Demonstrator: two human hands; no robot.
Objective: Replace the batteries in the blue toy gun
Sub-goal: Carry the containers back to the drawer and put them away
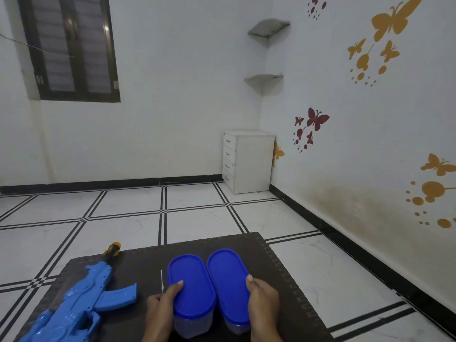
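Observation:
The blue toy gun (81,302) lies on the left of a dark woven table (276,275), its orange-and-black muzzle (113,248) pointing away. Two clear oval containers with blue lids stand side by side in the middle. My left hand (162,309) grips the left container (191,290), thumb on its lid. My right hand (262,304) grips the right container (228,280) from its right side, thumb on the lid's rim. A thin metal pin (161,282) lies just left of the left container. What the containers hold is hidden.
The table stands on a white tiled floor with black lines. A white drawer cabinet (248,161) sits in the far corner, under two corner shelves. The right wall (357,149) with butterfly stickers runs close along the table's right side.

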